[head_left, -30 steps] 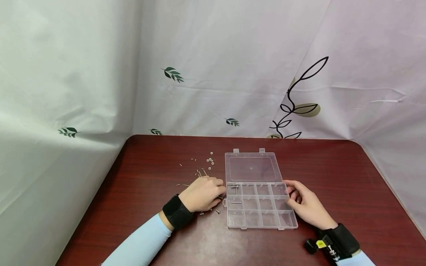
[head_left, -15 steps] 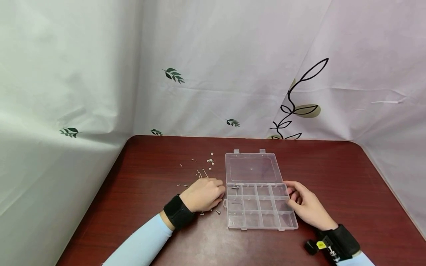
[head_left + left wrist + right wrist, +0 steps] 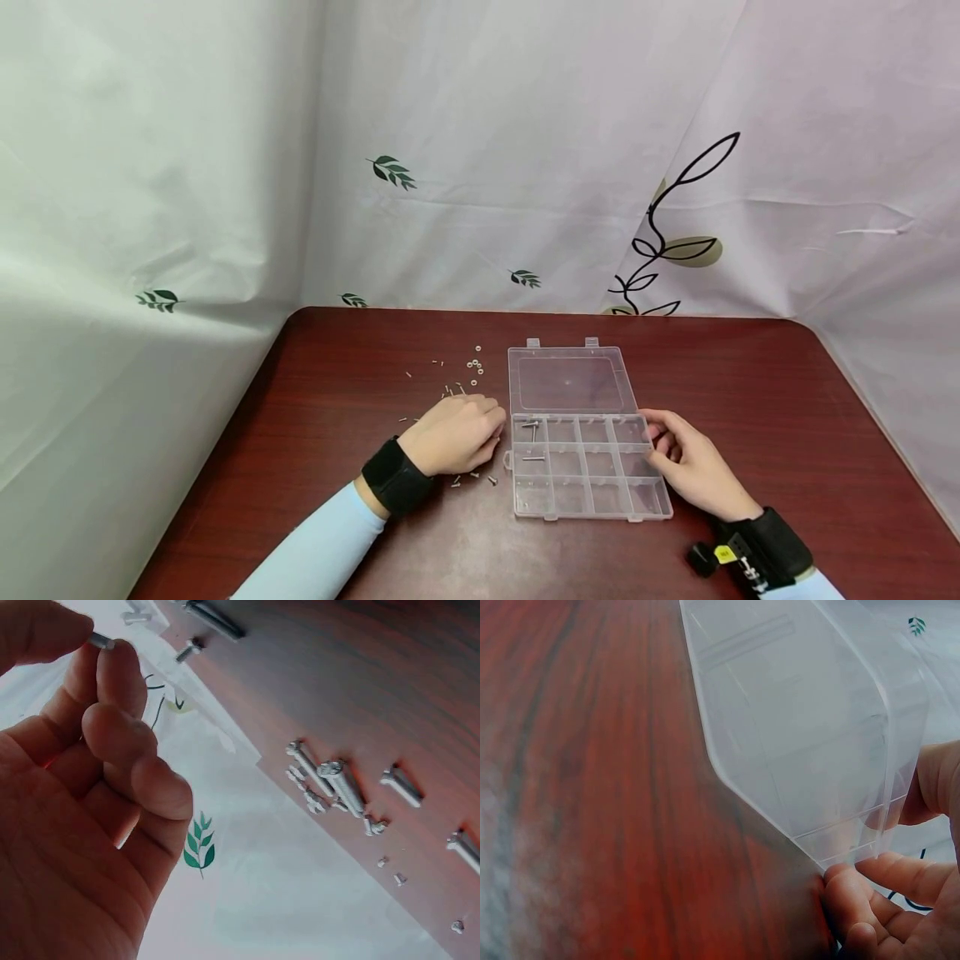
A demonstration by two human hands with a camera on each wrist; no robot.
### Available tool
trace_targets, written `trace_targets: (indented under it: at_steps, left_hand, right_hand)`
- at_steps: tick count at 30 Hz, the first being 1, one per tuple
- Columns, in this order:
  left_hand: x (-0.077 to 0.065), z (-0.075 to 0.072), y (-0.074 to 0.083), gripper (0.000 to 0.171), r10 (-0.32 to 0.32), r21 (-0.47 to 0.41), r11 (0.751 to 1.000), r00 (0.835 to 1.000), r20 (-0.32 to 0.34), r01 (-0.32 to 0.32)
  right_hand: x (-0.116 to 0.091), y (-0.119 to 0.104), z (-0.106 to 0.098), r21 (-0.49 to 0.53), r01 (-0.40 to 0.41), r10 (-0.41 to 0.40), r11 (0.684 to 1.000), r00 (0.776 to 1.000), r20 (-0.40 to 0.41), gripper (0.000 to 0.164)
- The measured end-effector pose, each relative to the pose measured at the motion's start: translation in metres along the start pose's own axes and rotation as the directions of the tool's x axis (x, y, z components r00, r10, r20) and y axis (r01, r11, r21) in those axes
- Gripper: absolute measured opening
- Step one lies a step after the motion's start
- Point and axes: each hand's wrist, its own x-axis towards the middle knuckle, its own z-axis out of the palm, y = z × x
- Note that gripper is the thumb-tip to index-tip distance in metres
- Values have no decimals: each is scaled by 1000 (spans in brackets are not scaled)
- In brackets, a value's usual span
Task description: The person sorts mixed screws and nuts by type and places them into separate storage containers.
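Observation:
My left hand [image 3: 453,433] is over the tabletop just left of a clear plastic compartment box [image 3: 592,477]. In the left wrist view its thumb and forefinger pinch a small metal screw [image 3: 101,640], mostly hidden by the fingertips. Other screws [image 3: 341,784] of several sizes lie scattered near that hand. The box lies with its lid [image 3: 572,379] folded back, and a few screws [image 3: 533,458] sit in its left compartments. My right hand [image 3: 690,462] holds the box's right side, thumb and fingers at the edge in the right wrist view.
Several small white rings [image 3: 474,363] lie beyond the left hand, with tiny screws [image 3: 408,374] farther left. A dark red wooden table [image 3: 585,558] carries everything. A pale patterned curtain [image 3: 480,167] hangs behind and along the sides.
My left hand has shifted slightly away from the box, to the left, and screws beneath it show more. The right hand and the box stay put.

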Motion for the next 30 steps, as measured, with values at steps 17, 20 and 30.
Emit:
trace_targets:
  at_steps: [17,20,30]
  left_hand:
    - [11,-7,20,8,79,-27,996,989,-126,-83]
    - [12,-7,23,8,97,-33,994,984,-152,-103]
    - [14,-10,32,10,117,-9,993,979,-165,-120]
  right_hand:
    - [0,1,0,5,13,-13,1000,1000,1,52]
    - [1,0,0,6,15,-15,1000,1000,1,52]
    - [0,0,0,2,-8,8,1000,1000,12,51]
